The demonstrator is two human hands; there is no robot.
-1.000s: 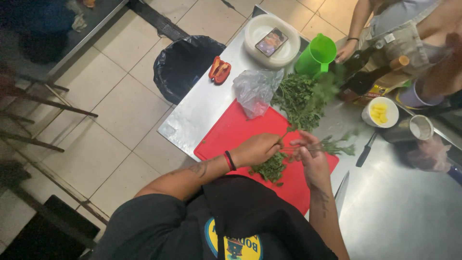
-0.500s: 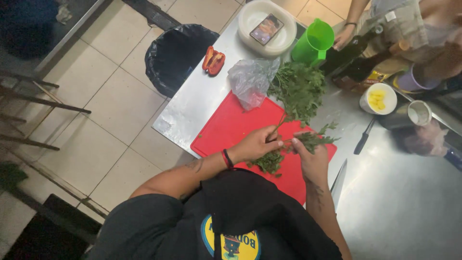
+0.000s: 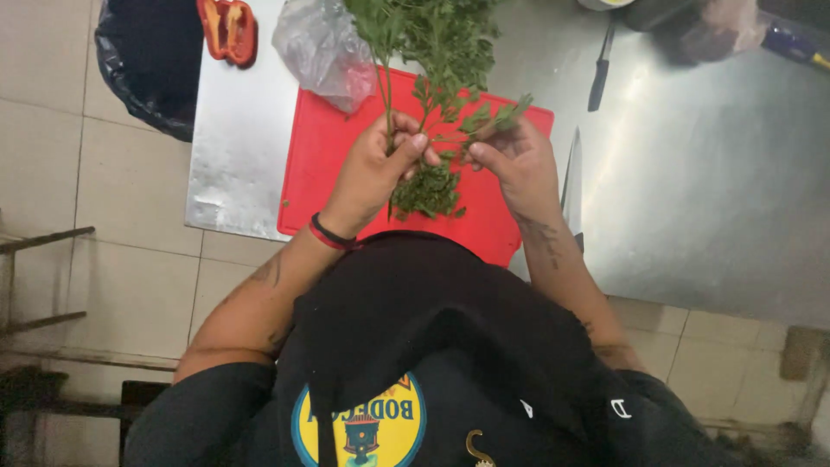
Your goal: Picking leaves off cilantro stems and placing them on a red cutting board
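The left hand (image 3: 380, 169) is closed around the stems of a bunch of green herbs (image 3: 437, 43), whose leafy tops rise away from it over the far edge of the red cutting board (image 3: 324, 160). Just beside it, the right hand (image 3: 514, 160) pinches a small leafy sprig (image 3: 493, 117) between thumb and fingers, still joined to the bunch. Below and between both hands lies a small pile of picked leaves (image 3: 428, 192) on the board. A knife (image 3: 572, 186) lies on the steel table (image 3: 692, 173) just to the outside of the right hand. Beyond the left hand sits a crumpled clear plastic bag (image 3: 320, 47), and further out a halved red pepper (image 3: 228, 30).
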